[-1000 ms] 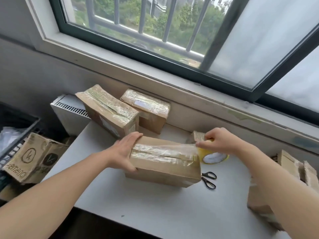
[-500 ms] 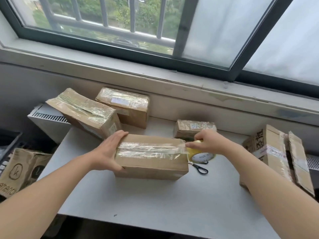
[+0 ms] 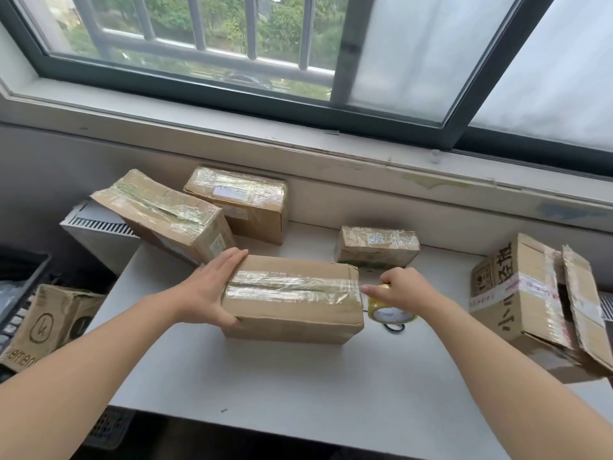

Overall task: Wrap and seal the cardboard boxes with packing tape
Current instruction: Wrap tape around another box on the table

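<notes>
Your white worktop [image 3: 298, 386] carries the centre box [image 3: 292, 318], lying flat with shiny tape along its top seam. Well to the right of it sits the largest carton, an open-flapped printed box [image 3: 510, 303]. Behind its left end are a tilted taped box [image 3: 166, 214] and a labelled taped box [image 3: 242, 200], and behind its right end a small taped parcel [image 3: 376, 245]. Your left hand [image 3: 209, 290] braces its left end, fingers straight on top. Your right hand [image 3: 403, 288] curls its fingers round the yellow packing tape roll [image 3: 389, 315] just beside its right end, above black scissors [image 3: 394, 328].
</notes>
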`<action>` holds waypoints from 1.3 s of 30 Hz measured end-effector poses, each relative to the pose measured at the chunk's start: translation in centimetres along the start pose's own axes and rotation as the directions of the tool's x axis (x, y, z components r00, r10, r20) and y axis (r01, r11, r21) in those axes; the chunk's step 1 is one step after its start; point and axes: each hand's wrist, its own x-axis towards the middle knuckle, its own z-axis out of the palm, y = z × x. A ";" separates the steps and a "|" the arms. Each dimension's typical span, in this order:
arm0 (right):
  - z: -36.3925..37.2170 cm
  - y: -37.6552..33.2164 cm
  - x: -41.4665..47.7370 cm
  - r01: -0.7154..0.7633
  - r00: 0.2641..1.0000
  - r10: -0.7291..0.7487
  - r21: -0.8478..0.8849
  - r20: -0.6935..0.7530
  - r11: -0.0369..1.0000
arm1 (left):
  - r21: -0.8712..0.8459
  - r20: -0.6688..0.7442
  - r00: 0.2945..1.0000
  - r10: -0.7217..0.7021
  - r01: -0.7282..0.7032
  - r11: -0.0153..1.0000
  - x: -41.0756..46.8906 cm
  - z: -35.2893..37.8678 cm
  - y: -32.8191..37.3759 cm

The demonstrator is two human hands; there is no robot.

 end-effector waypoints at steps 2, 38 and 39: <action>1.0 0.1 0.5 -0.001 1.000 0.001 0.051 0.001 0.999 | 0.228 0.027 0.998 -0.057 0.049 0.972 -0.2 -0.4 0.8; 3.3 0.3 0.7 -0.012 1.000 0.011 0.220 0.008 0.975 | 0.501 0.016 0.997 0.072 -0.070 0.863 2.1 2.2 7.1; 3.2 0.1 0.6 -0.016 1.000 0.015 0.220 0.008 0.975 | 0.519 0.016 0.999 0.048 -0.050 0.853 1.5 1.6 6.1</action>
